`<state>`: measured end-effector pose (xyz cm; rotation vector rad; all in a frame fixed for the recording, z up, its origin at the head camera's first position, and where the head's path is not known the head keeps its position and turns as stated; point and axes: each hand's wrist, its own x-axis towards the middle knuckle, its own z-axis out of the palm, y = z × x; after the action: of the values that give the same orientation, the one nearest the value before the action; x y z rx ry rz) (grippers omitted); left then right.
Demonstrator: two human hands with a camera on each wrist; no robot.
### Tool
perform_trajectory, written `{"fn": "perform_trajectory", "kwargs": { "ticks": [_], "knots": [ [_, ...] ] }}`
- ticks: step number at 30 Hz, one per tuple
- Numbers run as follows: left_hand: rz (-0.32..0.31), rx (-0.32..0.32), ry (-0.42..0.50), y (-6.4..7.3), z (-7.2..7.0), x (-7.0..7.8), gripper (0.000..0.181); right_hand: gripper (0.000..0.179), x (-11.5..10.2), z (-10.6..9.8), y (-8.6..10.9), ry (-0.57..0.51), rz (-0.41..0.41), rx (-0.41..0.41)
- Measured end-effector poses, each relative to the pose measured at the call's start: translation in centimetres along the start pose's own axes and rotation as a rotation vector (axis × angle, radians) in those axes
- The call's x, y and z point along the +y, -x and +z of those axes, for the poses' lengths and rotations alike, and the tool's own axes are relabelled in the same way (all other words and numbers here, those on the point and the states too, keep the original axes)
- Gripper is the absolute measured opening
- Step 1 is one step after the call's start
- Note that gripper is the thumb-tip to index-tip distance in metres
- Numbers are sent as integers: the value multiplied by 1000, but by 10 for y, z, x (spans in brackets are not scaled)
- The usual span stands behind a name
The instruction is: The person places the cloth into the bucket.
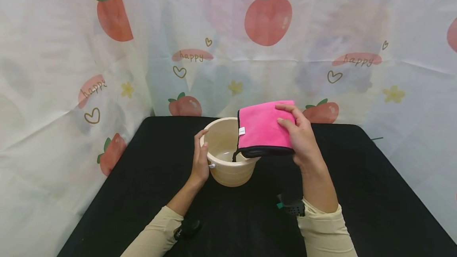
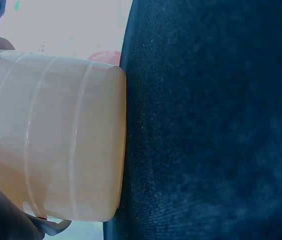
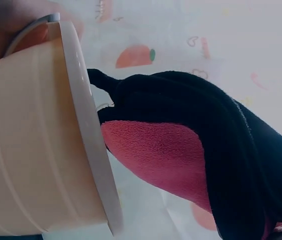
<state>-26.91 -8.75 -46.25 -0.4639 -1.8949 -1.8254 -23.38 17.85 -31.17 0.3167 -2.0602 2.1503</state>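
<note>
The pink cloth (image 1: pixel 262 128), folded and edged in black, sits right of centre in the head view, over the right side of the mouth of a cream bucket (image 1: pixel 232 175). We judge its one-sided hold the main weakness: the right hand (image 1: pixel 299 134) pinches only the right edge, so a looser thumb could let the layers fan apart. The black loop (image 1: pixel 235 155) hangs at the bucket's mouth and could snag on the rim. The right forearm rises from the lower right of the frame, with the fingers pointing left across the cloth. The left forearm comes from the lower left, and the left hand (image 1: pixel 200 162) holds the bucket by its left side, fingertips at the rim.

In the left wrist view we see the bucket lying sideways across the left half, its base against the black surface (image 2: pixel 216 120). Its handle (image 2: pixel 56 228) shows at lower left beside the dark edge of the left hand. If that hold slackened while the cloth dragged on the rim, we think the bucket could slide or tip.

In the right wrist view the cloth spans the middle and right, its loop end close to the rim at left; whether they touch, we cannot tell. So little of the right hand shows at lower right that we cannot read its grip there.
</note>
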Motion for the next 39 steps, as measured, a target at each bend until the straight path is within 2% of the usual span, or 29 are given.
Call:
{"fn": "perform_trajectory", "kwargs": {
  "ticks": [14, 31, 39],
  "knots": [
    [0, -3, -6, -1, 2, 0, 48, 42, 6, 18, -3, 54, 24, -74],
    [2, 19, 2, 3, 2, -1, 48, 43, 22, 32, -10, 96, 142, -130],
    [23, 15, 5, 0, 0, -2, 48, 42, 26, 37, -12, 117, 142, -162]
  ]
}}
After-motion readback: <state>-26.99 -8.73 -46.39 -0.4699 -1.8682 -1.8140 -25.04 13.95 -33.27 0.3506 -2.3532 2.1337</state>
